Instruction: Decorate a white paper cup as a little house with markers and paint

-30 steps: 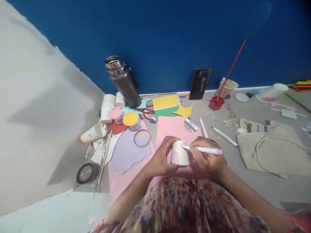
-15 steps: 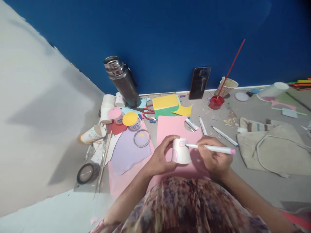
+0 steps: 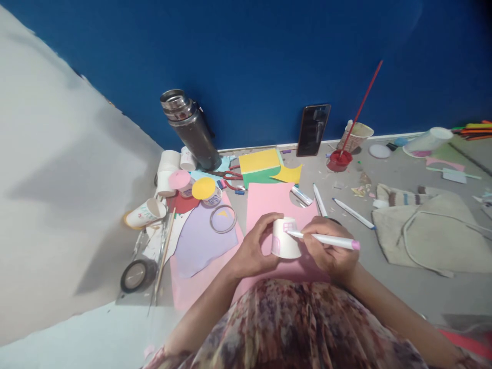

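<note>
L hand (image 3: 255,249), w/ fingers grasping white cup (image 3: 285,246), R hand (image 3: 333,254), w/ fingers grasping marker (image 3: 334,240), its tip touching cup's pink lines (image 3: 288,226)

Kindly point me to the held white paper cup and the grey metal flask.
White paper cup (image 3: 286,244), head view: on its side wall.
Grey metal flask (image 3: 193,133), head view: on its body.

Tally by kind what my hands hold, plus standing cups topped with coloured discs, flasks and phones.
White paper cup in left hand: 1
White pink-ended marker in right hand: 1
Standing paper cups topped by pink disc or yellow disc: 2
Dark grey metal flask: 1
Black rectangular phone: 1
Total: 6
</note>
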A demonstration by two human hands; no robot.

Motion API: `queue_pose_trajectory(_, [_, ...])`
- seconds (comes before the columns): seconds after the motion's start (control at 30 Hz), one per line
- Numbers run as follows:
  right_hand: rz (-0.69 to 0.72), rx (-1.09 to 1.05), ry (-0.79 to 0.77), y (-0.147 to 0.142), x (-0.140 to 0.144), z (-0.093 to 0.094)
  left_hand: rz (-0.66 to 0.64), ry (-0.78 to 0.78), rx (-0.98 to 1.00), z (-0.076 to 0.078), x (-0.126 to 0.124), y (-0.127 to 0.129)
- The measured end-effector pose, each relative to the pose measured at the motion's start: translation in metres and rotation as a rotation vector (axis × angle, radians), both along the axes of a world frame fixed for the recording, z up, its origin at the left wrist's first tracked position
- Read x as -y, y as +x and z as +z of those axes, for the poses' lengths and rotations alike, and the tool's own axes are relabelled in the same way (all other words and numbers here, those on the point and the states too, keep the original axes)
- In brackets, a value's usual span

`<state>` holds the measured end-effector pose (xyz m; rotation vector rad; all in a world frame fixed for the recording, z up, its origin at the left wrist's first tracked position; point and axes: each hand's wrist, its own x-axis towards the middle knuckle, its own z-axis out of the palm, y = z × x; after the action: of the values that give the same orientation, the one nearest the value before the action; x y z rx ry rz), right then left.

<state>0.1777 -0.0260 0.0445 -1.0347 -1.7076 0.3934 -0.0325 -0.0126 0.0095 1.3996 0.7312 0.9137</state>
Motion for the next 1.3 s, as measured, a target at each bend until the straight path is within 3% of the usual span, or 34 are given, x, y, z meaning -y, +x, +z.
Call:
queue_pose_trajectory(0.3, [-0.022,0.005,-0.011,0.006,0.002,-0.004,0.001,0.000,0.023,-0.002,0.000,-0.001])
queue_pose_trajectory(0.53, [-0.083,-0.164,-0.055,0.010,0.006,-0.013,-0.014,-0.023,0.048,-0.002,-0.001,-0.002])
queue_pose_trajectory(0.7, [-0.127,-0.157,-0.043,0.008,0.004,-0.014,-0.026,-0.044,0.063,0.000,-0.001,-0.001])
queue_pose_trajectory(1.07, [-0.027,-0.096,-0.067,0.011,0.003,-0.011,-0.030,-0.099,0.102,-0.003,0.001,-0.003])
queue_pose_trajectory(1.3, [-0.032,-0.085,-0.017,0.010,0.003,-0.011,-0.024,-0.028,0.029,0.000,0.000,0.000])
